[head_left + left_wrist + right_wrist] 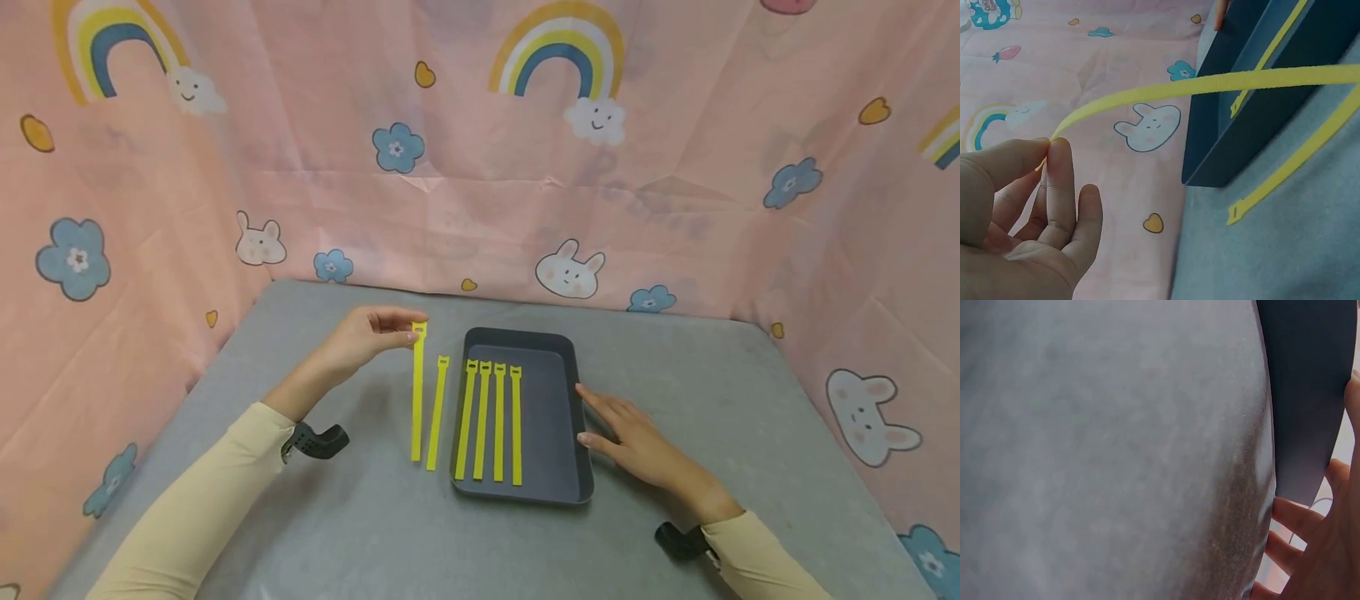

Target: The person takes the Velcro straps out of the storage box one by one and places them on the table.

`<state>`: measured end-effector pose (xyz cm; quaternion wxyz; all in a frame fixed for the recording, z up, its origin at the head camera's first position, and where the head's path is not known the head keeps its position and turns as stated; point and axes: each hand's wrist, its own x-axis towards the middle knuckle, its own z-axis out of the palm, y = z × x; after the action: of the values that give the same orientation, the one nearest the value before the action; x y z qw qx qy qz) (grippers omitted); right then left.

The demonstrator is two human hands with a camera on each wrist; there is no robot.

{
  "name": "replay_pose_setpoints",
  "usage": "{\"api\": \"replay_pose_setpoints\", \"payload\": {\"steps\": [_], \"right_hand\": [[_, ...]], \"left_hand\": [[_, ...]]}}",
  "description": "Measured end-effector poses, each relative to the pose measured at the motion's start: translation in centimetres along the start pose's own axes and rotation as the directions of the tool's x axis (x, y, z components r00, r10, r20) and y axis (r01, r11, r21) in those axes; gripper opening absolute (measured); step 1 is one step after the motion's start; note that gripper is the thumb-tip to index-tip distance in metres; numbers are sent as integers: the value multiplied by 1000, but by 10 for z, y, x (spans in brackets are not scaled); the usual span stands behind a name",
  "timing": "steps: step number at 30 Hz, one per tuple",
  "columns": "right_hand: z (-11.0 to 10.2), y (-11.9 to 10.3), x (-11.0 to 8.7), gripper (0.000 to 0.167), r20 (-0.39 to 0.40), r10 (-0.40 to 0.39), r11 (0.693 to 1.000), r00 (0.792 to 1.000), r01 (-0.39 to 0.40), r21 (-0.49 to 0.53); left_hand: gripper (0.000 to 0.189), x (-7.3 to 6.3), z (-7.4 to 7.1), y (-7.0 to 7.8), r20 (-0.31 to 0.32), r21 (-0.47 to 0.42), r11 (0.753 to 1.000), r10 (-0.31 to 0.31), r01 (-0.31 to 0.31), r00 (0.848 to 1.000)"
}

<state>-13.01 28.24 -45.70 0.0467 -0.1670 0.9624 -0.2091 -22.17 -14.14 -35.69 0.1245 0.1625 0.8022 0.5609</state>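
My left hand (373,335) pinches a yellow hook-and-loop cable tie (417,400) by its slotted head. The rest of the strap hangs down left of the dark grey tray (551,417). Seen from the left wrist, the held cable tie arches away from thumb and fingertips. Another yellow cable tie (437,417) lies on the table between it and the tray. Several more cable ties (499,425) lie side by side in the tray's left half, slotted heads at the far end. Fingertips and thumb of my right hand (637,446) touch the tray's right side, fingers fairly straight.
The grey tabletop (360,517) carries the tray near its middle. A pink patterned cloth (465,217) rises behind the table and along both sides. Black wrist-worn devices (321,440) sit at both cuffs.
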Motion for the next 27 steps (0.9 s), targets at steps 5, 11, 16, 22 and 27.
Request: {"api": "replay_pose_setpoints", "payload": {"steps": [5, 11, 16, 22, 27], "right_hand": [[0, 0, 1, 73, 1, 6, 1000, 1000, -6, -6], [0, 0, 0, 74, -4, 4, 1000, 1000, -4, -1], [1, 0, 0, 73, -8, -8, 1000, 1000, 8, 1], [1, 0, 0, 73, -22, -17, 1000, 1000, 17, -5], [0, -1, -1, 74, -10, -5, 1000, 1000, 5, 0]], "left_hand": [[39, 2, 0, -11, 35, 12, 999, -53, 53, 998], [41, 8, 1, -26, 72, 15, 996, -90, 89, 993], [41, 14, 2, -37, 80, 18, 995, -102, 101, 992], [39, 23, 3, -53, 76, 56, 995, -88, 84, 993], [38, 28, 5, -63, 63, 138, 988, -80, 71, 995]]}}
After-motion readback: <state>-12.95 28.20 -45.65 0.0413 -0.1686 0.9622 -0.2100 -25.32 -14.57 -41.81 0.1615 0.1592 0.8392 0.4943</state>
